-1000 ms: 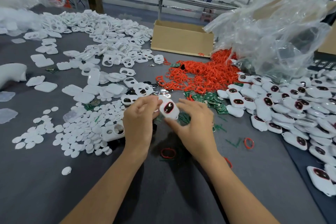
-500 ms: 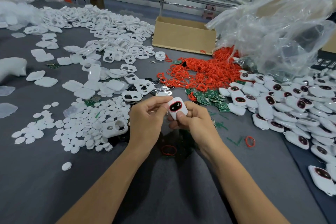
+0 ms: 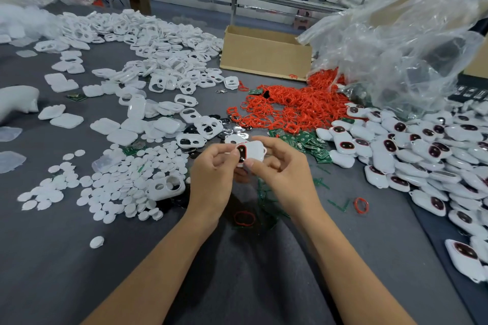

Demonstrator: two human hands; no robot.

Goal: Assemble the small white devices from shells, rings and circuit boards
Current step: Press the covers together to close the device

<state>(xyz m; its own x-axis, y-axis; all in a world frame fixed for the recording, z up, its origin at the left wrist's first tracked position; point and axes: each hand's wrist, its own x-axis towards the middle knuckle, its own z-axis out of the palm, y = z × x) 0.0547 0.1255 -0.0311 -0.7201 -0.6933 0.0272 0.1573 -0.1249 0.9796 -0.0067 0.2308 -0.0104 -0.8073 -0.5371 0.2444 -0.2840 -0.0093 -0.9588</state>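
White plastic device shell (image 3: 253,152) with red-rimmed dark window | pinched by both left hand (image 3: 211,177) and right hand (image 3: 286,169) | above grey cloth table (image 3: 79,258) | red rubber rings (image 3: 290,108) heaped behind

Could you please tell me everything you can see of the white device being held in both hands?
The white device is a small rounded shell of glossy plastic, with a dark oval window rimmed in red at one end and a little lug on the opposite edge. It is held above the grey table, face toward the camera. The left hand pinches its window end; the right hand holds the other end, thumb on the lower edge.
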